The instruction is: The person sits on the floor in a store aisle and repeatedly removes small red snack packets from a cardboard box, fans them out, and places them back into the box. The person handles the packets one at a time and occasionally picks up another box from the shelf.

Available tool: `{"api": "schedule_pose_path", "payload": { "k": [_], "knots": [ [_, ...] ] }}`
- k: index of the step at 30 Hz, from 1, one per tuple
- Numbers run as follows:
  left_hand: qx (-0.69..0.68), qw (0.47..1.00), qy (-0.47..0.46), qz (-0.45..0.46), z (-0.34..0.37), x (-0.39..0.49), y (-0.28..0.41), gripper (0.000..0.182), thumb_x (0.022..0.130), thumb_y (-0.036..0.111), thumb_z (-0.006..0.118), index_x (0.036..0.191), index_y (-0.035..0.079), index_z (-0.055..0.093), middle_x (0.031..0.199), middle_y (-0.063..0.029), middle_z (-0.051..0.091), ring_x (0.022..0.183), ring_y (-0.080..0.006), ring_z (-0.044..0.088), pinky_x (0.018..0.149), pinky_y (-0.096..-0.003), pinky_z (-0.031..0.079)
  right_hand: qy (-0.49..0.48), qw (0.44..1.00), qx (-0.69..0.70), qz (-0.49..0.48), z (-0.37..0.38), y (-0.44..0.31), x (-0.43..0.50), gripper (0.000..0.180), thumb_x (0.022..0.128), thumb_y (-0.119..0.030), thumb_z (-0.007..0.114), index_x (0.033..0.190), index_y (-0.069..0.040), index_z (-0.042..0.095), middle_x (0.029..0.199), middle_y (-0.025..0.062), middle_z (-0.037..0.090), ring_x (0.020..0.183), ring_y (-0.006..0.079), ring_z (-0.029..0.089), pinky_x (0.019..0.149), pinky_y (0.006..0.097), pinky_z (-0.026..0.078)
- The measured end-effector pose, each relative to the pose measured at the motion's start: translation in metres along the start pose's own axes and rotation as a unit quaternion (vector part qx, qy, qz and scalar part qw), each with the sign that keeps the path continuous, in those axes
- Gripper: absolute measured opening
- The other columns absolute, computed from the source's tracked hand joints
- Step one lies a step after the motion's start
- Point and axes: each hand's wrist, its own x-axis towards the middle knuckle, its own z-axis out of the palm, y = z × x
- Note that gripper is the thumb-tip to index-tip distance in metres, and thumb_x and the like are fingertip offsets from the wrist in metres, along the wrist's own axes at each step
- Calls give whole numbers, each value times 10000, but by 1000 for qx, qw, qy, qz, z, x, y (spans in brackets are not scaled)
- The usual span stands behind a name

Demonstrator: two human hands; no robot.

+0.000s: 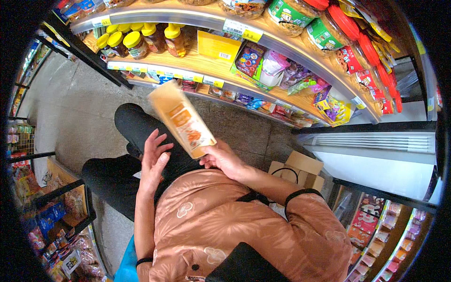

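My right hand (pixel 223 160) grips one end of a tan cardboard box (pixel 185 121) with an orange and white printed side. The box is tilted and slightly blurred, held above my lap. To its left, my left hand (pixel 154 162) is raised with fingers apart and nothing in it. Beyond the box runs a wooden shelf (pixel 192 65) with yellow-capped bottles and jars (pixel 132 46). A yellow box (pixel 216 47) lies on that same shelf, beside a display carton of bagged sweets (pixel 250 63).
The upper shelf holds red-lidded plastic jars (pixel 292 17). An opened cardboard carton (pixel 299 169) sits on the floor at my right, near a white appliance with a louvred vent (pixel 373 142). More racks of packets (pixel 67 243) stand at lower left.
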Motion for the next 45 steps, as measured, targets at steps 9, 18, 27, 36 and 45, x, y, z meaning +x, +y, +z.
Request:
{"api": "schedule_pose_path", "payload": {
  "k": [9, 18, 27, 36, 45],
  "knots": [
    [-64, 998, 24, 4, 26, 2, 28, 903, 933, 222, 649, 1626, 171, 72, 1558, -151, 375, 1405, -297, 427, 1124, -432, 398, -88, 987, -108, -74, 65, -1, 5, 506, 962, -224, 700, 1345, -40, 425, 1039, 64, 624, 761, 118, 648, 572, 235, 516],
    [-160, 978, 125, 42, 12, 1, 3, 703, 863, 98, 515, 1541, 47, 336, 1463, -114, 507, 1338, -214, 501, 1136, -360, 377, -138, 965, -199, -103, 53, 1, 4, 753, 957, -355, 719, 1516, -76, 297, 1251, 80, 591, 1009, 151, 627, 758, 289, 522],
    [-134, 977, 154, 61, -3, 3, -12, 685, 881, 69, 486, 1547, 39, 328, 1460, -101, 504, 1333, -197, 496, 1139, -341, 367, 28, 939, -320, -124, -22, -20, 63, 509, 1049, -376, 563, 1418, -31, 497, 1229, 91, 620, 963, 154, 630, 717, 281, 522],
    [-138, 975, 172, -1, -6, 12, -22, 600, 918, 82, 466, 1508, 45, 360, 1410, -94, 523, 1295, -197, 511, 1106, -348, 388, 225, 958, -146, 102, -229, 11, 220, 625, 939, -358, 708, 1435, -98, 430, 1242, 168, 589, 962, 289, 669, 670, 421, 562],
    [-118, 974, 181, -73, -26, 5, -35, 630, 914, 125, 482, 1513, 17, 319, 1426, -109, 496, 1301, -198, 477, 1117, -326, 354, 368, 913, 128, 123, -289, 33, 330, 538, 1012, -451, 591, 1422, -150, 419, 1139, 187, 589, 937, 305, 668, 728, 436, 548]
  ]
}}
